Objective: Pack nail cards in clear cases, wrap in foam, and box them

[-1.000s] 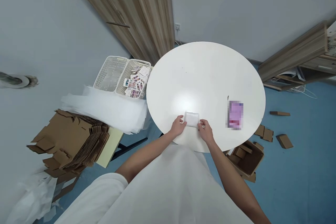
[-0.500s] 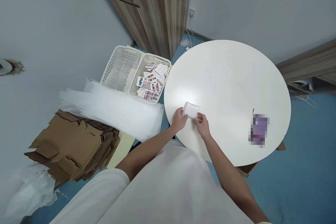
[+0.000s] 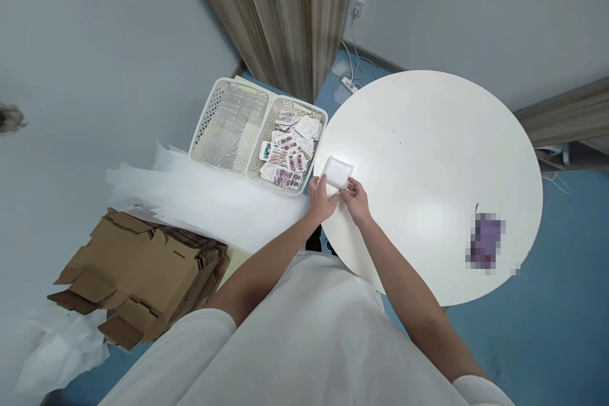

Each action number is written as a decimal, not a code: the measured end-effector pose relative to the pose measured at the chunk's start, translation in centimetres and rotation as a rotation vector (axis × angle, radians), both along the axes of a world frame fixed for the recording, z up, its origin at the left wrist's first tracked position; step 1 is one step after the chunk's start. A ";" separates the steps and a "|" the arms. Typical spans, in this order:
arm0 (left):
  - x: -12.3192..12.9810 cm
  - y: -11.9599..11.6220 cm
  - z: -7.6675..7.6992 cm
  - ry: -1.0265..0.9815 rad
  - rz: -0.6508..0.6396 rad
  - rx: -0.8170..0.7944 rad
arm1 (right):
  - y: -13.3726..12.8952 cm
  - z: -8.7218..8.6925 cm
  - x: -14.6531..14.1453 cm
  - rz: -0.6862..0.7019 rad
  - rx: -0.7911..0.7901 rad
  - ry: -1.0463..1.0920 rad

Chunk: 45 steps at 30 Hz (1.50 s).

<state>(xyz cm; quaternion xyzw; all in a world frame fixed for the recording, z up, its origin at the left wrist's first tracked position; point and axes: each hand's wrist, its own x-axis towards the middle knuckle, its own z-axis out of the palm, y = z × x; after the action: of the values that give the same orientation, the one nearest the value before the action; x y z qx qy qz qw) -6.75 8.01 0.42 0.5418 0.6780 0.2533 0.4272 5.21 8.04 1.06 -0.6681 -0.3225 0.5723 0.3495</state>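
A small, flat, squarish packet (image 3: 338, 172) in white wrapping sits at the near left part of the round white table. What is inside the wrapping cannot be seen. My left hand (image 3: 322, 201) grips its left and near side, fingers bent around the edge. At the near right corner, my right hand (image 3: 356, 202) pinches the packet between thumb and fingers.
Left of the round table (image 3: 428, 139) stand a white basket of clear plastic boxes (image 3: 226, 133) and another of patterned cards (image 3: 290, 152). White foam sheets (image 3: 228, 203) and flattened cardboard boxes (image 3: 137, 266) lie nearer. A pixelated purple object (image 3: 486, 241) is on the table's right.
Both hands and the packet have moved slightly away from my body and to the left across the table. The view has shifted a little too.
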 end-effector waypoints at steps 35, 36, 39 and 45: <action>0.5 -13.9 4.2 -0.058 -0.206 -0.138 | -14.7 3.2 10.4 0.278 -0.039 -0.159; 0.8 -14.7 4.4 -0.051 -0.237 -0.141 | -15.2 3.2 10.5 0.290 -0.031 -0.156; 1.9 -16.8 5.1 -0.025 -0.277 -0.122 | -16.5 3.1 10.5 0.319 0.001 -0.124; 1.2 -19.6 6.5 0.052 -0.249 -0.095 | -16.7 2.9 8.8 0.453 0.057 -0.090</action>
<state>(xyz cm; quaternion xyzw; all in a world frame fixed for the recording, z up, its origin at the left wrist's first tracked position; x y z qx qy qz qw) -5.58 -11.56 6.92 0.6075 0.6275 0.1518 0.4627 14.04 -8.62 3.94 -0.5934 -0.4956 0.5963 0.2161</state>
